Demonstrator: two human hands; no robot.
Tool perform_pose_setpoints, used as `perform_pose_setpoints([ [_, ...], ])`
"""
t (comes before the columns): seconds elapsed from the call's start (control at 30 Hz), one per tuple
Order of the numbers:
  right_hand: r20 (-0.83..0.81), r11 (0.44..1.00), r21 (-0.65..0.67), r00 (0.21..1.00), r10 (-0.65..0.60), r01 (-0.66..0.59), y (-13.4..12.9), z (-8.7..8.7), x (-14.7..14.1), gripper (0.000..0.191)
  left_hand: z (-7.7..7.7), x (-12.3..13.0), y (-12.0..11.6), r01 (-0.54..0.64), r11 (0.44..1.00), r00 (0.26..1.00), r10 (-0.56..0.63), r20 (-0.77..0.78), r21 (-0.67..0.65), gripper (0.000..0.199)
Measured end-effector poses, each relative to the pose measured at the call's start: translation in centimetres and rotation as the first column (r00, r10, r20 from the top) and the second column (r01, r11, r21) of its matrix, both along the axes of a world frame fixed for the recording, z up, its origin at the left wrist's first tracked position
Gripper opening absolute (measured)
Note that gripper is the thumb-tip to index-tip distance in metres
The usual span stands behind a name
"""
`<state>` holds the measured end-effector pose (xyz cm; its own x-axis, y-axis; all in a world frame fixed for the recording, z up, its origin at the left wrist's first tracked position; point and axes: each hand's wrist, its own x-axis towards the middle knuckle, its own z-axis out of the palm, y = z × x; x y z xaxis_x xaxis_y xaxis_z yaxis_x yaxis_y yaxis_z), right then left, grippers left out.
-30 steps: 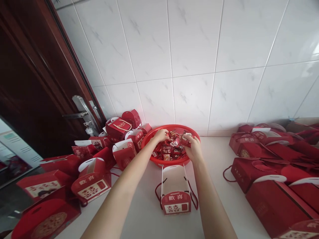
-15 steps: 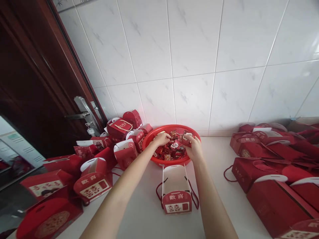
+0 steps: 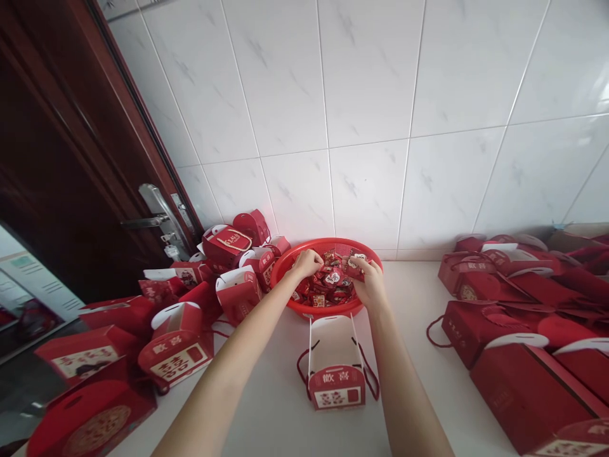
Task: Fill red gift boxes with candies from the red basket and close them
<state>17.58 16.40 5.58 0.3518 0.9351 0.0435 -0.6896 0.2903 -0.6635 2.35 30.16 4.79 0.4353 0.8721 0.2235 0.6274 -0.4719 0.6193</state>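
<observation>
1. Red, with a perforated far wall, the basket (image 3: pixel 328 311) sits at the centre of the frame, full of wrapped packets (image 3: pixel 332 278).
2. The right hand (image 3: pixel 372 285), right of centre over the basket, has its grip clamped on a white-labelled packet (image 3: pixel 358 260), perhaps with others; the thumb seems placed to stop it slipping.
3. The left hand (image 3: pixel 307 263) has its grip drawn together over the basket; I cannot tell whether anything is pinched.
4. The open box (image 3: pixel 337 379) stands upright on the counter (image 3: pixel 409 336), lower centre, just below the basket, probably for easy reach.
5. Its long axis runs up the frame towards the basket; the printed end faces the bottom edge, mouth upward.
6. Other boxes (image 3: pixel 176 349) crowd the lower left and right, seemingly kept aside.
</observation>
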Motion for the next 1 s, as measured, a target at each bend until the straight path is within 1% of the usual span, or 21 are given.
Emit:
perform_pose_setpoints([
  [0.1,0.008,1.0,0.007,1.0,-0.002,0.002,0.1,-0.2,0.0,0.013,0.8,-0.4,-0.3,-0.035,0.997,0.978,0.049,0.204,-0.068,0.019],
  [0.17,0.016,1.0,0.012,1.0,-0.001,0.0,0.2,-0.3,0.0,0.015,1.3,-0.6,-0.8,-0.033,0.993,0.935,0.07,0.348,-0.111,0.014],
  [0.27,0.027,1.0,0.02,1.0,0.004,-0.004,0.1,-0.5,0.0,0.017,2.0,-0.5,-2.2,0.021,0.986,0.847,0.069,0.527,-0.164,0.014],
  [0.4,0.022,1.0,0.027,1.0,0.006,-0.007,0.0,-0.3,-0.1,0.019,2.4,0.1,-5.0,0.107,0.977,0.742,0.046,0.669,-0.185,0.024],
  [0.5,0.003,1.0,0.018,1.0,0.004,-0.004,0.0,-0.2,-0.2,0.018,2.4,0.8,-6.9,0.15,0.973,0.7,0.02,0.714,-0.174,0.028],
  [0.6,-0.022,1.0,0.004,1.0,-0.002,0.002,0.0,0.0,-0.1,0.017,2.2,1.4,-8.0,0.171,0.974,0.691,-0.01,0.723,-0.15,0.027],
  [0.83,-0.028,0.999,-0.001,0.999,0.034,-0.034,-0.2,0.1,0.0,0.016,1.5,1.8,-8.1,0.185,0.978,0.734,-0.074,0.675,-0.093,0.022],
  [1.0,0.0,1.0,-0.004,1.0,0.023,-0.023,-0.3,0.2,-0.2,0.018,1.5,1.7,-8.1,0.188,0.979,0.795,-0.106,0.597,-0.076,0.021],
])
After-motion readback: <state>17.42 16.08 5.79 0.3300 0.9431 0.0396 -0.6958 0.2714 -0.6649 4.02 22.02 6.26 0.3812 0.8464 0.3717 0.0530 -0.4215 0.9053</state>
